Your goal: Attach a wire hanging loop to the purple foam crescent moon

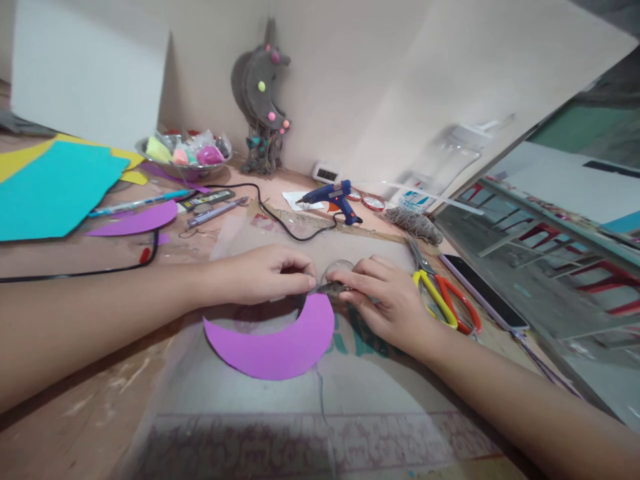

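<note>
A purple crescent cut-out lies flat on the plastic-covered work surface, just below both hands. Thumb and fingers of my left hand are pinched at the left end of a small dark strip by the crescent's upper tip. My right hand is closed on the strip's other end; its exact kind is too small and shadowed to make out. Behind the strip, between the hands, shows a clear round rim.
A blue glue gun with a black cord stands behind the hands. To the right are scissors, a phone and grey yarn. Turquoise sheets, a pen, another purple piece and a bowl occupy the left.
</note>
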Tool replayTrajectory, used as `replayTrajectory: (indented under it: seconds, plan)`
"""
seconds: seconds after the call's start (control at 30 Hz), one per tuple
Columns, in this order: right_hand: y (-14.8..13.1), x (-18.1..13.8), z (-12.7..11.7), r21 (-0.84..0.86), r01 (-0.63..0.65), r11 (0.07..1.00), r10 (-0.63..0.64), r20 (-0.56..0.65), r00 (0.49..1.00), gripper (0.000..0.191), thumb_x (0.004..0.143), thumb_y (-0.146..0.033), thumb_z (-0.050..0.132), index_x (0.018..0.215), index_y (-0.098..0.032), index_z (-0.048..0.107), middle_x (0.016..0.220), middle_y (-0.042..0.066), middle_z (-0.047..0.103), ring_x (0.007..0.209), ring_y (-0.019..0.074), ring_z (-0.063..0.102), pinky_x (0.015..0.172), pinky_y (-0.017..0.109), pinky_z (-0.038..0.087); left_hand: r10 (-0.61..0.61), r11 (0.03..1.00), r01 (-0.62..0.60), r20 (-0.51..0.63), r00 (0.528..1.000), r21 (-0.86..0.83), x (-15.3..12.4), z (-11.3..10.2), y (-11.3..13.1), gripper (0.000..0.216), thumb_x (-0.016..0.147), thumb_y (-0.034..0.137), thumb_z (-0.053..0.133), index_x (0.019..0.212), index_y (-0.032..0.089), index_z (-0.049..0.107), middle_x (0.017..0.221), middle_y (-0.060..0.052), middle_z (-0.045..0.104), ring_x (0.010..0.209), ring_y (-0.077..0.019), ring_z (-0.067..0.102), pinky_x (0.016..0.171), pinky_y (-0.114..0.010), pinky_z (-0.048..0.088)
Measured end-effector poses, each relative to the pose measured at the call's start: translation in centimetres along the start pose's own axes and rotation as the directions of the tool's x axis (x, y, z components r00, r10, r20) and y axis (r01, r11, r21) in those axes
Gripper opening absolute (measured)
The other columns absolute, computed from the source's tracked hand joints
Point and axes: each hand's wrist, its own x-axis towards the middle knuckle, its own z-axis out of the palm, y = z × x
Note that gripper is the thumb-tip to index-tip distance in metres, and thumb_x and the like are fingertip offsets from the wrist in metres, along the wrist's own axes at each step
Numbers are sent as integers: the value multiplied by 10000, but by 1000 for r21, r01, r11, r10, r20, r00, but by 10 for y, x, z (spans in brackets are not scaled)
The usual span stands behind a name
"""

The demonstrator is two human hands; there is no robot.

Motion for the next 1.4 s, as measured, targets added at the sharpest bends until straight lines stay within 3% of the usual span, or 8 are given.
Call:
replayTrajectory:
  seconds: [0.57,1.4]
  plan:
    - [3,1,4,64,10,998,-12,24,1000,252,902,-282,492,1096,-179,617,741,35,549,683,156,466,628,291,366,-40,997,43,61,997,-65,-2,-2,-4,203,833,307,457,696,158,482,584,50,404,526,-80,387,484,-185,298]
    - [1,0,3,46,-5,999,4,27,1000,280,901,-314,485,1108,-170,606,770,49,571,710,168,514,637,296,399,-22,1000,22,17,1000,2,-1,-1,0,175,817,262,461,690,151,509,592,53,442,546,-81,421,529,-191,319]
